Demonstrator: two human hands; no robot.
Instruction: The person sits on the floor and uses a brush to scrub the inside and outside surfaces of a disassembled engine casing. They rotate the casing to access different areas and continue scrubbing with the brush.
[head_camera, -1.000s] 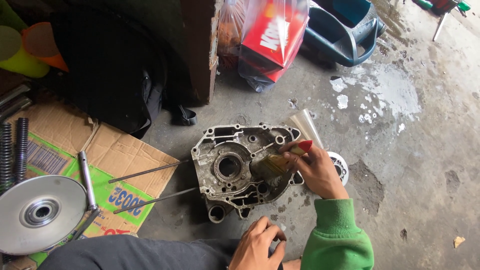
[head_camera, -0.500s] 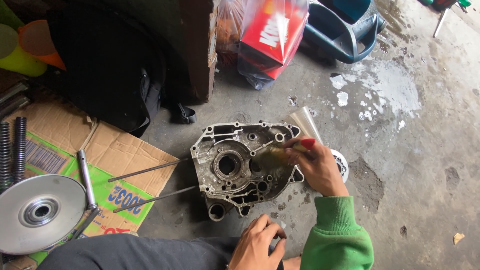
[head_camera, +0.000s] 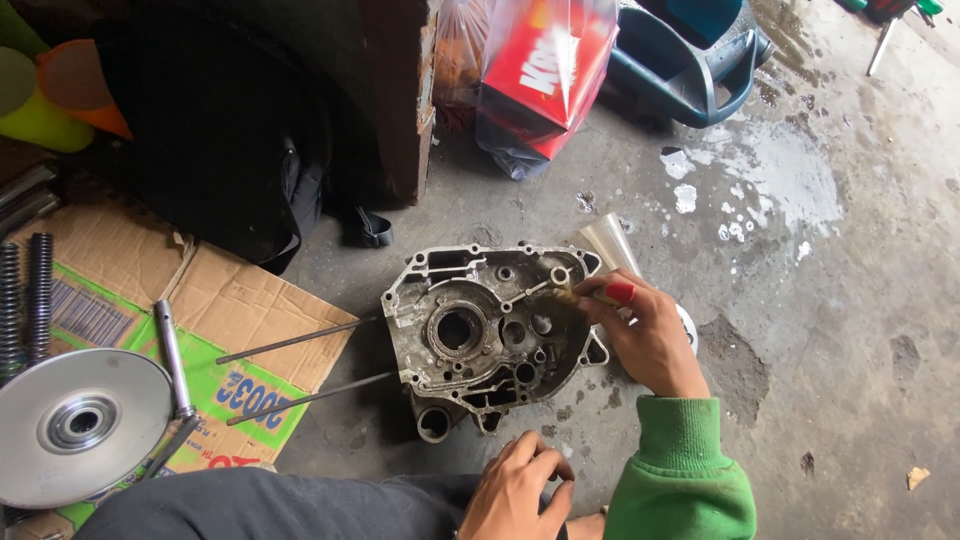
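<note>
A dirty grey metal engine case half (head_camera: 480, 335) lies flat on the concrete floor in the head view. My right hand (head_camera: 645, 335), in a green sleeve, grips a small red-handled brush (head_camera: 600, 293) whose bristles touch the case's upper right part. My left hand (head_camera: 515, 490) rests at the bottom of the frame on my dark trouser leg, fingers curled, holding nothing I can see. A clear plastic cup (head_camera: 608, 245) lies on the floor just behind the right hand.
Flattened cardboard (head_camera: 210, 300) at left carries a silver pulley disc (head_camera: 75, 425), a steel shaft (head_camera: 170, 355), two thin rods (head_camera: 300, 370) and black springs (head_camera: 25, 295). A black bag (head_camera: 210, 140), red box in plastic (head_camera: 555, 70) and blue tub (head_camera: 690, 65) stand behind. A wet patch (head_camera: 780, 175) at right.
My right hand has drawn the brush slightly right and up along the case's upper right part. The left hand stays on my leg.
</note>
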